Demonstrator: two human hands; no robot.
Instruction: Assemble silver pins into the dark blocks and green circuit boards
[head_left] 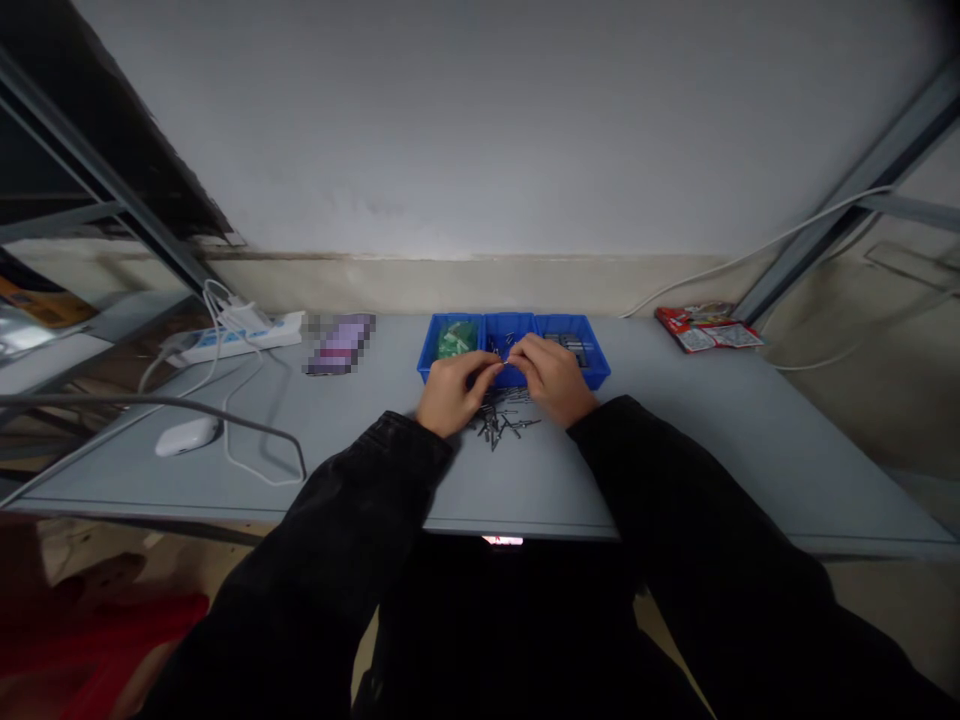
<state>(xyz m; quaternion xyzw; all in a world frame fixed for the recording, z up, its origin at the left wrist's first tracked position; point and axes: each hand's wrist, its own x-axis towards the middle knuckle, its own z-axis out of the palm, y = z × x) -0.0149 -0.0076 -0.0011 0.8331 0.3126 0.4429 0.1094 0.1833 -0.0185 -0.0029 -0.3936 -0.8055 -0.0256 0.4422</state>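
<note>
My left hand (455, 392) and my right hand (553, 378) meet fingertip to fingertip over the front of the blue bins. Each pinches with thumb and finger; whatever sits between them is too small to make out. Behind and under the hands stand three joined blue bins (597, 350). Green and pale pieces (456, 338) fill the left one, small metal parts show in the middle one, and grey metal pieces (574, 346) lie in the right one. Just below the hands, a loose pile of thin dark metal pins or screws (496, 424) is spread on the grey table (517, 500).
On the left are a white power strip (281, 332) with cables, a white earbud case (186, 436) and a blurred-out purple item (341, 345). A red packet (709, 330) lies back right. A wall (487, 150) rises behind the table, with metal posts at both sides.
</note>
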